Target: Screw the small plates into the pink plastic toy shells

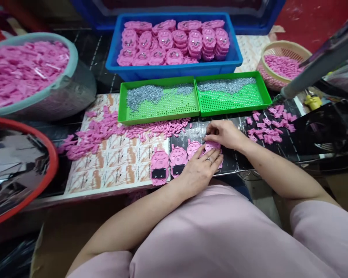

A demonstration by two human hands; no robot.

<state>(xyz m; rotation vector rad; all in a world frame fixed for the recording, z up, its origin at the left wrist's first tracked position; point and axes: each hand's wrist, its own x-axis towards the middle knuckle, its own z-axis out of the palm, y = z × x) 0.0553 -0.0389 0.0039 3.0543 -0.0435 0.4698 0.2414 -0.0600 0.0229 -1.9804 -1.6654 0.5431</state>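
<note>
A row of pink plastic toy casings lies along the table's front edge. The leftmost casing (159, 166) and the one beside it (178, 158) each carry a black rectangle low down. My left hand (203, 168), with a ring on a finger, rests with fingers stretched over the right-hand casings and partly covers them. At the top of the rightmost casing (212, 146), my right hand (224, 133) has thumb and forefinger pinched together. Whatever sits between those fingertips is too small to make out. Small pink ribbed pegs (162, 129) are strewn behind the row.
Two green trays (159, 120) (234, 112) hold small silvery metal parts. Behind them, a blue bin (174, 71) contains stacked pink casings. Pink parts fill a grey tub (75, 87); a red-rimmed basket (53, 158) holds dark flat pieces. Loose pink pieces (271, 125) lie right, below a slanting grey pole (316, 63).
</note>
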